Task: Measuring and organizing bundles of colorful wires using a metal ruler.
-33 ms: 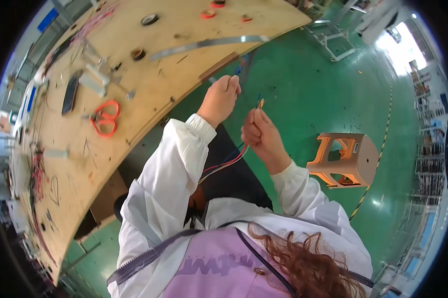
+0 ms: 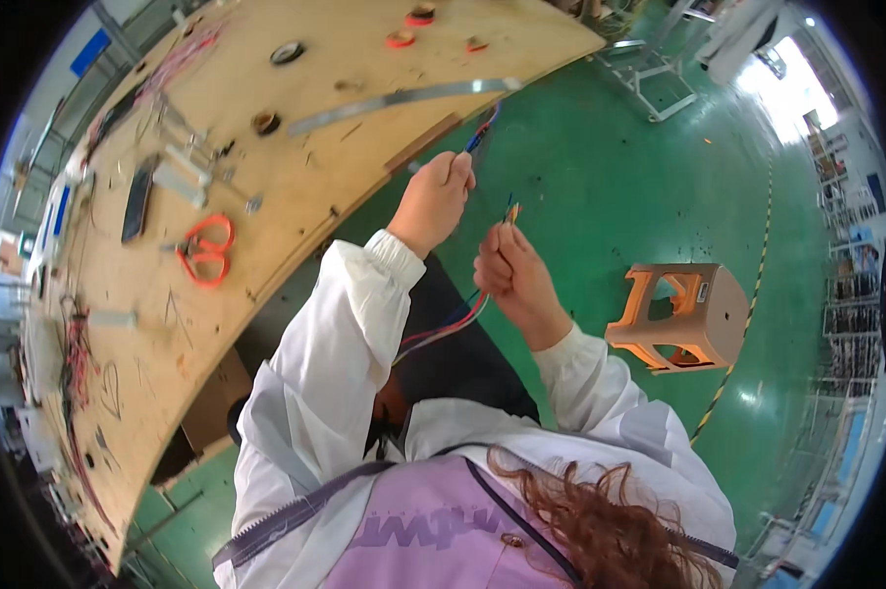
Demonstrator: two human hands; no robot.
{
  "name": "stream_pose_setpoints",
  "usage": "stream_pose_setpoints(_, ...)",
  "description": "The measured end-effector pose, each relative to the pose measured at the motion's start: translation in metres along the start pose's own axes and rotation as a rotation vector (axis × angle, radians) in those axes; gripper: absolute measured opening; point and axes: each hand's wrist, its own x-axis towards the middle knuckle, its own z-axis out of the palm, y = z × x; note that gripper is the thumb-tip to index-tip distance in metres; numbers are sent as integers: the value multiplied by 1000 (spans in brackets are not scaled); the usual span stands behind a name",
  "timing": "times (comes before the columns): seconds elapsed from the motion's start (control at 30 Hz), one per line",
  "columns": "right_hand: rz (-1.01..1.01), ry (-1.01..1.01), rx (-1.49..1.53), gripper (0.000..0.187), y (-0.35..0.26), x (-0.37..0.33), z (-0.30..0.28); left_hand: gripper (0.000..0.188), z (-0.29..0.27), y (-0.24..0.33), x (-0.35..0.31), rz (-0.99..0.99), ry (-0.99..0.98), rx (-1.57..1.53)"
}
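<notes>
My left hand (image 2: 433,203) is closed on a blue wire end (image 2: 476,140), a thin blue and reddish length of which runs on toward the table edge. Lower and to the right, my right hand (image 2: 517,277) pinches a bundle of wires. Short ends (image 2: 512,210), blue and yellowish, poke out above its fingertips. From below that hand, red, white and dark blue wires (image 2: 453,326) curve down to the left across my lap. The two hands are apart. My fingers hide the gripped parts.
A wooden table (image 2: 295,187) fills the left side. On it lie red-handled scissors (image 2: 207,251), a dark flat object (image 2: 139,201), a metal strip (image 2: 403,98) and tape rolls (image 2: 265,123). A brown plastic stool (image 2: 703,316) lies on its side on the green floor to the right.
More of the wire past my left fingers shows. The wires below my right hand bend more sharply. Both hands stay nearly in place, and the view has shifted slightly.
</notes>
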Motion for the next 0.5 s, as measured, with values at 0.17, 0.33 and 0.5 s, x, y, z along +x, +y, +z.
stream_pose_setpoints(0.17, -126, 24, 101, 26, -22, 0, -13, 26, 15, 51, 22, -70, -172, -271)
stream_pose_setpoints(0.33, -160, 18, 102, 26, -37, -7, -9, 22, 34, 72, 46, 36, -236, -248)
stream_pose_setpoints(0.5, -136, 3, 55, 29, -39, -13, -11, 26, 38, 109, 70, 123, -321, -261)
